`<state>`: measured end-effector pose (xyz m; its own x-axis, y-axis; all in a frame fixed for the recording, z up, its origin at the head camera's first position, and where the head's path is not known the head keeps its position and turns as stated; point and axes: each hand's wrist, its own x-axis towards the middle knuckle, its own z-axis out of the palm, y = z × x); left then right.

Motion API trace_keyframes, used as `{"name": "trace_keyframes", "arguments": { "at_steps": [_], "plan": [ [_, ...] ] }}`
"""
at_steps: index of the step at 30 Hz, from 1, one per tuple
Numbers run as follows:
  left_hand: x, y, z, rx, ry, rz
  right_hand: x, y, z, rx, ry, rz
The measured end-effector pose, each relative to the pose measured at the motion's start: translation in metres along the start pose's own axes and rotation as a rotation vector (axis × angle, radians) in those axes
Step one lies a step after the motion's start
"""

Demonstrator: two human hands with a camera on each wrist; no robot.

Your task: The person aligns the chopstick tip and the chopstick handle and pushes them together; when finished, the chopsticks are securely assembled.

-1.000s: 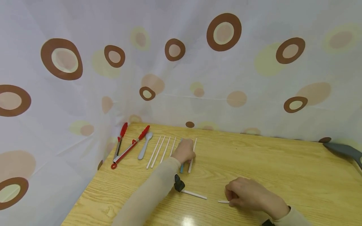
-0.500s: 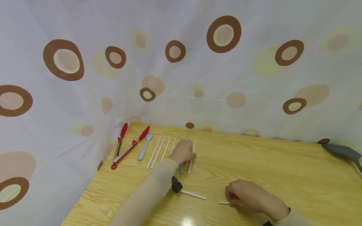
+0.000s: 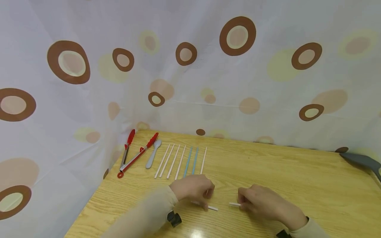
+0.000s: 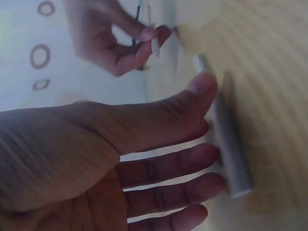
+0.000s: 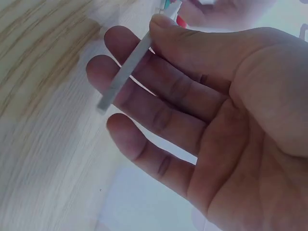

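Note:
My left hand is low over a white chopstick on the table. In the left wrist view its thumb overlaps that chopstick's far part, and the loosely extended fingers reach to its side. My right hand pinches another white chopstick between thumb and forefinger, the other fingers spread below it. Beyond the hands lies a row of chopsticks side by side: several white ones at the left, two blue ones, then a white one at the right end. My left hand hides the near ends of some.
Left of the row lie a grey spoon and red-and-silver tongs, spread wide. A dark grey utensil lies at the far right of the wooden table. A patterned curtain borders the back and left.
My left hand has left the row and come toward me to the near chopstick, uncovering two blue chopsticks. The right hand stays almost in place, still pinching its chopstick.

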<state>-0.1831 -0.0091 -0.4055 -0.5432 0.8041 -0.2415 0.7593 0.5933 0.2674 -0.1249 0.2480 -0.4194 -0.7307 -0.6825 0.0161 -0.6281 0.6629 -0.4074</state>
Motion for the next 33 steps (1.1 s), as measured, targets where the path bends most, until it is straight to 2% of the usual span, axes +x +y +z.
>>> {"name": "trace_keyframes", "arguments": {
  "at_steps": [3, 7, 10, 13, 17, 22, 26, 29, 33],
  "plan": [
    [-0.004, 0.007, 0.009, 0.066, -0.008, -0.031, 0.001, -0.001, -0.001, 0.009, 0.014, -0.013],
    [-0.004, 0.010, 0.013, 0.118, 0.001, -0.038, 0.002, -0.001, -0.002, -0.003, 0.051, -0.056],
    [-0.004, 0.009, 0.014, 0.119, 0.002, -0.023, 0.002, 0.001, -0.003, -0.033, 0.078, -0.076],
    [-0.004, 0.006, 0.011, 0.075, 0.015, -0.003, 0.003, 0.001, -0.006, -0.059, 0.089, -0.073],
    [-0.004, 0.000, 0.002, 0.006, 0.105, 0.021, 0.005, 0.000, -0.013, -0.087, 0.142, -0.066],
    [-0.005, -0.003, -0.018, -0.046, 0.309, 0.040, 0.008, -0.005, -0.022, -0.178, 0.329, -0.055],
    [-0.006, -0.002, -0.028, -0.032, 0.431, 0.059, 0.010, -0.009, -0.028, -0.228, 0.430, -0.021],
    [-0.007, -0.001, -0.032, -0.001, 0.484, 0.067, 0.011, -0.009, -0.030, -0.249, 0.470, -0.031],
    [-0.007, 0.001, -0.031, 0.023, 0.501, 0.074, 0.012, -0.010, -0.031, -0.256, 0.493, -0.059]
  ]
}}
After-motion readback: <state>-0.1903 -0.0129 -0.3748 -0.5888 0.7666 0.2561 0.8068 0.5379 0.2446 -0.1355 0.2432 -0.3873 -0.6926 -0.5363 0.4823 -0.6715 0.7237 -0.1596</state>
